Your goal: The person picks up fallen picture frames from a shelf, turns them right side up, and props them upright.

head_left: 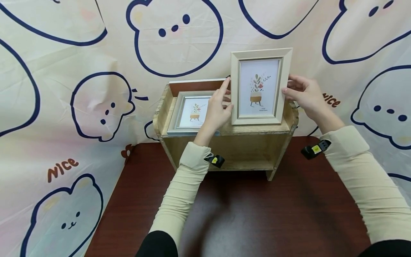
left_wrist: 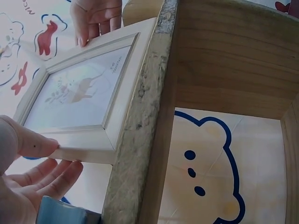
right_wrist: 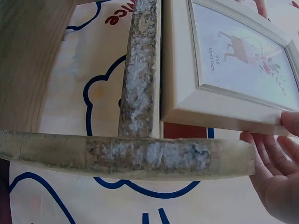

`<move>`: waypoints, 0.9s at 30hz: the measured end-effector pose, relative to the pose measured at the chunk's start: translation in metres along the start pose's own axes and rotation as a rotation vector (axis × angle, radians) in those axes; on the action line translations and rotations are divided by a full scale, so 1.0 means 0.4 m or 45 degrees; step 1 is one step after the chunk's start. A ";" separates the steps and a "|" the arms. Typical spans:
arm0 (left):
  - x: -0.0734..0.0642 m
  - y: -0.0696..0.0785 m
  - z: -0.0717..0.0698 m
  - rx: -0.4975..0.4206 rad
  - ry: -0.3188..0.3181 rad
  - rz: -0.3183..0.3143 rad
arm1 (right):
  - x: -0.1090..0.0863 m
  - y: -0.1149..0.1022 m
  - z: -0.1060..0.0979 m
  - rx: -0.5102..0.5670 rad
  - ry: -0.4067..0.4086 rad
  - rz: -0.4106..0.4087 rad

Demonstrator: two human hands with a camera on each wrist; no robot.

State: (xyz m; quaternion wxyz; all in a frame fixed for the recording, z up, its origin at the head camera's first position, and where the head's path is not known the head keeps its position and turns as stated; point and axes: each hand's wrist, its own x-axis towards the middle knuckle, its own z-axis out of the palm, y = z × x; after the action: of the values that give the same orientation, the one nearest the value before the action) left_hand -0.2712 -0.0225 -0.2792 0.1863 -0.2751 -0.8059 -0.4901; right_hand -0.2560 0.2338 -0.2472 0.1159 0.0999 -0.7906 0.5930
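A cream picture frame (head_left: 258,87) with a potted-plant print stands upright on the top board of a small wooden shelf (head_left: 237,153), at its right side. My left hand (head_left: 218,107) holds it by the left edge; in the left wrist view the thumb (left_wrist: 39,142) lies on the front and the fingers sit behind. At the opposite edge my right hand (head_left: 305,94) pinches the frame, its thumb (right_wrist: 290,122) on the front. A second picture frame (head_left: 192,111) with the same print lies flat to the left, partly hidden by my left hand.
The shelf stands on a dark reddish-brown table (head_left: 250,214), with an open compartment under its top board. Raised wooden sides (head_left: 162,107) bound the top board. A cartoon-printed cloth (head_left: 179,43) hangs behind. Both wrists wear black straps.
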 end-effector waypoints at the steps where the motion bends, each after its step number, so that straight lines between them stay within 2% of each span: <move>1: -0.004 -0.001 -0.001 0.001 0.014 0.002 | -0.004 -0.002 0.002 -0.051 0.023 0.009; 4: -0.022 -0.003 -0.008 0.003 0.094 0.016 | -0.021 -0.011 0.011 -0.174 0.140 0.011; 6: -0.037 -0.001 -0.015 -0.038 0.166 0.034 | -0.037 -0.019 0.022 -0.199 0.253 -0.025; 9: -0.059 0.009 -0.029 -0.116 0.263 0.084 | -0.064 -0.030 0.048 -0.120 0.417 -0.134; 12: -0.081 0.025 -0.045 -0.172 0.312 0.156 | -0.097 -0.040 0.080 -0.021 0.491 -0.224; 14: -0.097 0.035 -0.058 -0.176 0.329 0.197 | -0.120 -0.048 0.104 0.000 0.485 -0.285; 16: -0.115 0.044 -0.071 -0.175 0.339 0.225 | -0.143 -0.055 0.127 -0.014 0.438 -0.338; 21: -0.162 0.060 -0.105 -0.187 0.318 0.260 | -0.192 -0.080 0.170 -0.041 0.333 -0.442; 27: -0.197 0.060 -0.152 -0.125 0.321 0.299 | -0.217 -0.105 0.214 -0.045 0.219 -0.521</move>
State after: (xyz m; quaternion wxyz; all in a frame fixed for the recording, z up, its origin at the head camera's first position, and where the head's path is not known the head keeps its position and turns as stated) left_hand -0.1930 -0.0886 -0.2801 0.3282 -0.3124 -0.7135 -0.5344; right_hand -0.1665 0.1417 -0.2581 0.3024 0.2054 -0.7514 0.5493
